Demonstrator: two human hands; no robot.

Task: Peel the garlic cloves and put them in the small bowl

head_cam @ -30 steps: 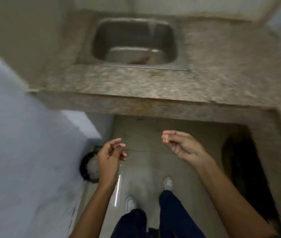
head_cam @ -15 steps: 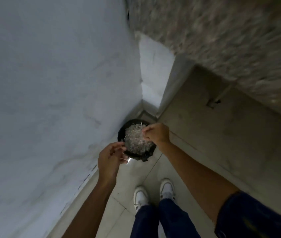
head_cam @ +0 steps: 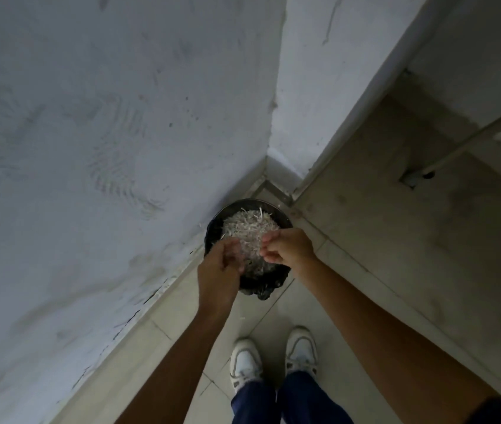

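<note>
A black bin (head_cam: 212, 231) lined with a black bag stands on the floor in the wall corner, heaped with pale garlic peels (head_cam: 247, 228). Both of my hands hover just above that heap. My left hand (head_cam: 220, 266) is over the bin's near left rim, its blurred fingers hanging loosely toward the peels. My right hand (head_cam: 289, 246) is over the near right rim with its fingers curled and the tips drawn together; I see nothing between them. No garlic cloves and no small bowl are in view.
A white plastered wall (head_cam: 90, 148) fills the left side. The counter's tiled base (head_cam: 396, 224) runs along the right. My white shoes (head_cam: 273, 356) stand on the tiled floor just behind the bin.
My view has swung from the counter and sink down to the bin in the corner. Both hands have come forward together over the peel heap, the left one closing in from the bin's near side.
</note>
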